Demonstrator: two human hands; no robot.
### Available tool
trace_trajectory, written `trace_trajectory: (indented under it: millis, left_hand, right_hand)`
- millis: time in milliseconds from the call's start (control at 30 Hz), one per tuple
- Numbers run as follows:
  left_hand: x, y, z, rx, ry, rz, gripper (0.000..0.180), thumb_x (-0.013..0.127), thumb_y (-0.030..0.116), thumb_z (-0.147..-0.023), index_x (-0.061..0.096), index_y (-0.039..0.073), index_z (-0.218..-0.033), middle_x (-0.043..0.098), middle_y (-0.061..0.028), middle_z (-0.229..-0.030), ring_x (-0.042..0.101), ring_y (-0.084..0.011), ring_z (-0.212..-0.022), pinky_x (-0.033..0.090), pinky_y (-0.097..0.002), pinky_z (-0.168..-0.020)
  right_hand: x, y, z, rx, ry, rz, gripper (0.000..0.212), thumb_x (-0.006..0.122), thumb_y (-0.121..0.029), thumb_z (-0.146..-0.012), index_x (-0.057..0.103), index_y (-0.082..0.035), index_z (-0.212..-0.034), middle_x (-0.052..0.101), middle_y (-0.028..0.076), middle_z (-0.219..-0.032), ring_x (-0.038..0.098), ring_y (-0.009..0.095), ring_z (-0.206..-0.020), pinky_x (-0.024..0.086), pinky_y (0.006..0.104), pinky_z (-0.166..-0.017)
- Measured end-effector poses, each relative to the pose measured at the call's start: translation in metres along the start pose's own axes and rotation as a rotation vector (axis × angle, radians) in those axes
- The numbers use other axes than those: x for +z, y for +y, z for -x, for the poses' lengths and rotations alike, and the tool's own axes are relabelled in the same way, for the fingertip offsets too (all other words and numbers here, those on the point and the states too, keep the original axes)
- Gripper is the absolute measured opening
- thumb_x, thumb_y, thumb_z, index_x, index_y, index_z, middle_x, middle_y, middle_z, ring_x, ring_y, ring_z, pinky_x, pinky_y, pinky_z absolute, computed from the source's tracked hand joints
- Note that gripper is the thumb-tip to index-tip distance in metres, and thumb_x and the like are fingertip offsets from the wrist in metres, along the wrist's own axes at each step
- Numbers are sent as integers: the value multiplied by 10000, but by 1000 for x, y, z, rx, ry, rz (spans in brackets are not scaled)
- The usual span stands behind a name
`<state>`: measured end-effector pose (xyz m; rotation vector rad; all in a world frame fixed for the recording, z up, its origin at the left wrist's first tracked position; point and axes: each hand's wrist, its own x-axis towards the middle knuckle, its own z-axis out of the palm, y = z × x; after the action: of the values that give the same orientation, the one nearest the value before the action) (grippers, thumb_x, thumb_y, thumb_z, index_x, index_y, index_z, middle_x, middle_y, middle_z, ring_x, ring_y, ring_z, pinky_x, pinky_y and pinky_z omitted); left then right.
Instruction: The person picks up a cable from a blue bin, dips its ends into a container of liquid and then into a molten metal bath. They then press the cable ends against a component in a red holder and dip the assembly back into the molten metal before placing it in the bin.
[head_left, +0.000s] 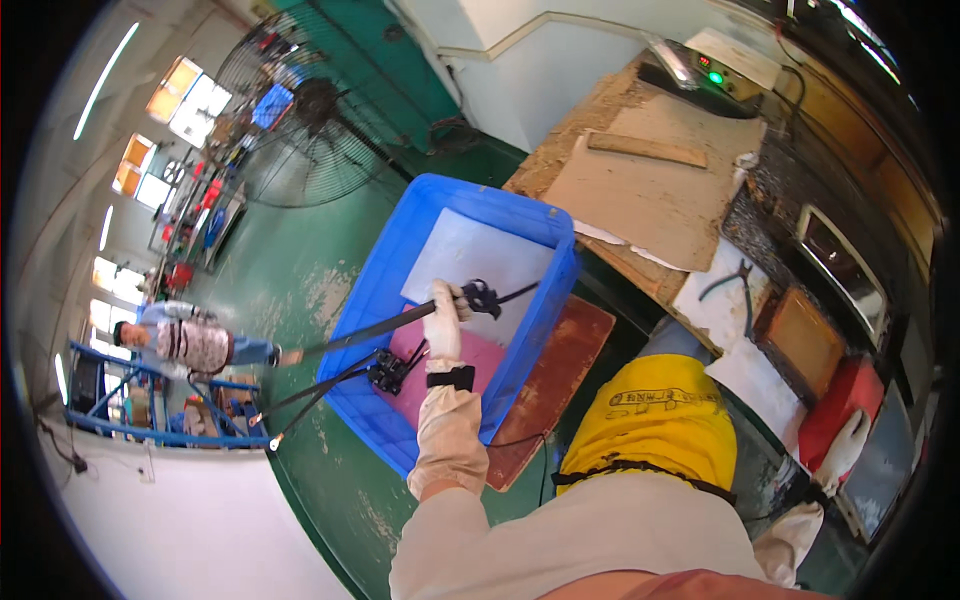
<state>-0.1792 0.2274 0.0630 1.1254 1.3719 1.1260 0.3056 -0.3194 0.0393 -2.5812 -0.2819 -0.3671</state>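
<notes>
Over the blue plastic bin (350, 340), my left hand (443, 318) in a white glove is closed round a long black cable (375, 327). A bunched black part (483, 298) sits on this cable just beyond my fingers. Below it, a similar black cable bundle (390, 371) rests in the bin, its two leads hanging over the left rim with metal ring ends. A pale sheet (470, 250) and a pink sheet (465, 365) line the bin. At the far right, my right hand (850, 445), gloved, is beside a red object (838, 405); its fingers are unclear.
A worn workbench (560, 160) bears cardboard (650, 185), a wooden strip (645, 149), pliers (748, 290) and a box with a green light (715, 77). A reddish board (560, 380) lies under the bin. A large fan (315, 105) and a person (185, 345) are at left.
</notes>
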Motion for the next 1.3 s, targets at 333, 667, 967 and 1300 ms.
trace_trajectory:
  millis: [333, 667, 967, 1300]
  left_hand:
    - [14, 141, 77, 197, 94, 307, 465, 374, 561, -907, 445, 119, -782, 428, -1, -586, 378, -117, -495, 322, -256, -483]
    - [98, 161, 177, 16, -727, 487, 499, 302, 568, -919, 371, 142, -667, 316, 14, -515, 263, -101, -379, 190, -244, -331]
    - [125, 139, 196, -79, -1114, 191, 595, 310, 570, -910, 538, 22, -879, 435, -30, -551, 428, -130, -432, 347, -261, -406]
    - [133, 131, 173, -5, -871, 182, 371, 371, 317, -964, 495, 7, -1127, 449, -5, -563, 377, -75, -411, 290, -213, -358]
  right_hand:
    - [-52, -93, 23, 85, 147, -517, 270, 456, -183, -939, 544, -24, -1138, 584, 39, -904, 475, 72, -677, 414, 206, -618]
    - [-17, -256, 116, -478, -1022, -956, 481, 605, -180, -829, 438, -10, -1246, 588, 106, -952, 586, 164, -796, 476, 273, -715]
    - [-49, -256, 130, 136, -906, -1355, 291, 361, -189, -950, 565, -38, -1092, 521, -7, -650, 431, 41, -478, 416, 211, -513]
    - [-67, -232, 141, 320, -636, -1214, 269, 424, -226, -939, 591, -23, -995, 517, -7, -613, 433, 32, -444, 348, 176, -417]
